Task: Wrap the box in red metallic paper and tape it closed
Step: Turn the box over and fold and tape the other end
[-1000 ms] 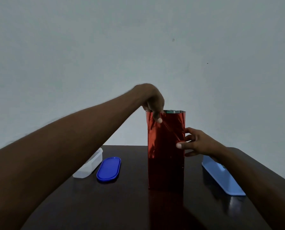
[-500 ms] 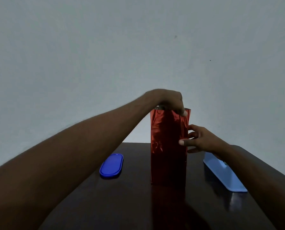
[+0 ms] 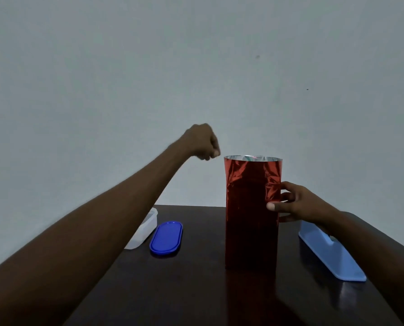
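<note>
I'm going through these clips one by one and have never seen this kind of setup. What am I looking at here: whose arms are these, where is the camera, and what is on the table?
There is no machine here: a person wears a wide-angle camera on the head, so you see their own two arms reaching forward. This is the only view. On the dark table stands a tall box wrapped in red paper, its top end not yet folded shut, showing a silvery inside. The right hand holds the box at its side, thumb on the front. The left hand is raised beside the top edge, fingers curled, apart from the paper; whether it pinches anything small I cannot tell. Also on the table: a blue lid, a clear tub and a light blue tray.
</note>
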A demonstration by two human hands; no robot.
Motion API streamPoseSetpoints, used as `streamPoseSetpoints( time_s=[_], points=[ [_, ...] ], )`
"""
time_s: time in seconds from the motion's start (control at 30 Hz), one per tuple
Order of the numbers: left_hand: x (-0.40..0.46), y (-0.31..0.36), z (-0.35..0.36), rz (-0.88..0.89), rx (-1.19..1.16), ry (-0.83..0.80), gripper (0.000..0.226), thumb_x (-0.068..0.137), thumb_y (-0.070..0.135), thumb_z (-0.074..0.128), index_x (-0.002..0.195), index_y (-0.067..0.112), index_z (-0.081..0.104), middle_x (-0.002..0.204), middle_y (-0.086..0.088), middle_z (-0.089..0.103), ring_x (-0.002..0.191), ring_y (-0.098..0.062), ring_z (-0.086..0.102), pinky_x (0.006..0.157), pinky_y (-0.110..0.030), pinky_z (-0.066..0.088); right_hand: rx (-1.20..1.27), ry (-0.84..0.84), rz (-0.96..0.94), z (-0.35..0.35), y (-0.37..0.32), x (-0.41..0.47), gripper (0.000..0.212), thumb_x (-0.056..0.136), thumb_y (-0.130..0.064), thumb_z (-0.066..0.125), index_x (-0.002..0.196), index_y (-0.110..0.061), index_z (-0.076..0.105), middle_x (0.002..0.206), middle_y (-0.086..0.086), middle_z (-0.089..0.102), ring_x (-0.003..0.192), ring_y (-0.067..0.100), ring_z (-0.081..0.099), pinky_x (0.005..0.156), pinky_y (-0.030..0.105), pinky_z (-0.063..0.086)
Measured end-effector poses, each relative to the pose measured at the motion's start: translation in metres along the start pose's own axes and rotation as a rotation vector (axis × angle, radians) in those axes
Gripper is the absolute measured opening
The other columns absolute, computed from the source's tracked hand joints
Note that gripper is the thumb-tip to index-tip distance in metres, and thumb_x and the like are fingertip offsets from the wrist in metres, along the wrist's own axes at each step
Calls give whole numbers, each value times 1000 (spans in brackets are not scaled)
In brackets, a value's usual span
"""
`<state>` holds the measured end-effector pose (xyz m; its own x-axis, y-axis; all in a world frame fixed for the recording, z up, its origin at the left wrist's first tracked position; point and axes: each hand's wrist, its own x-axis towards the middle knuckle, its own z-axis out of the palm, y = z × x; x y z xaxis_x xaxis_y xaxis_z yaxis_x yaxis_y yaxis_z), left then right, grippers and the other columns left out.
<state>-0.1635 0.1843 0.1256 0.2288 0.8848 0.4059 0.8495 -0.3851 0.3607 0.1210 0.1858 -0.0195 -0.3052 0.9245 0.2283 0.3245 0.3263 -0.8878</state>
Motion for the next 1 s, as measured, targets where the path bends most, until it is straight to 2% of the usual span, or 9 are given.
streamPoseSetpoints(
  time_s=[0.1,0.2,0.37,0.47,0.6,0.67,0.8,0.87,1.0],
  points=[
    [-20,-23,27,-49,-206,-105,14,83,10,76,95,4,77,88,-14,75,79,-14,72,71,-23,60,-10,-1,3,2,0,0,68,69,-28,85,129,-22,55,112,8,71,98,22,73,84,47,60],
    [-30,-23,53,1,-363,-14,14,83,12,77,95,5,78,88,-15,75,76,-12,68,71,-23,59,-22,-1,2,3,-4,0,64,74,-24,83,131,-21,54,112,8,71,97,22,73,83,45,61],
    [-21,-17,70,25,-275,62,12,83,15,74,93,14,80,84,-6,76,85,-23,72,76,-36,60,-27,10,5,4,-9,-3,65,74,-26,81,133,-23,54,113,7,72,94,19,74,74,35,61],
    [-18,-15,70,42,-228,43,12,83,16,73,93,15,81,86,-4,77,75,-16,67,71,-34,58,-71,-1,32,3,-13,-6,73,69,-33,82,135,-23,53,114,6,71,96,18,73,79,37,61],
    [-15,-13,67,81,-151,21,13,84,14,71,94,14,80,82,-3,75,54,3,56,51,-7,42,-353,392,-163,10,-39,-10,88,69,-51,83,143,-25,43,138,4,57,125,20,55,103,40,45],
    [-14,-11,66,94,-113,12,13,84,14,71,93,14,81,76,0,73,54,2,56,47,-4,37,-538,565,-400,17,-60,-12,71,75,-42,83,137,-25,51,136,1,58,130,22,47,102,35,37],
    [-12,-10,65,129,-36,-14,14,86,18,71,96,16,80,81,0,75,68,-8,62,51,-7,40,-733,608,-662,34,-80,-12,20,74,-17,83,92,-16,73,105,3,71,112,27,56,90,27,34],
    [-11,-10,64,142,0,-28,15,86,19,71,98,16,80,83,5,74,72,-10,65,57,-11,44,-762,617,-701,39,-78,-16,13,75,-12,82,85,-14,73,100,3,72,109,27,58,89,27,36],
    [-8,-8,63,134,24,-67,17,88,19,68,100,17,80,55,23,61,57,-1,58,51,-11,41,-836,603,-741,41,-68,-26,13,77,-15,81,86,-12,72,103,4,72,112,26,56,89,27,38]
  ],
)
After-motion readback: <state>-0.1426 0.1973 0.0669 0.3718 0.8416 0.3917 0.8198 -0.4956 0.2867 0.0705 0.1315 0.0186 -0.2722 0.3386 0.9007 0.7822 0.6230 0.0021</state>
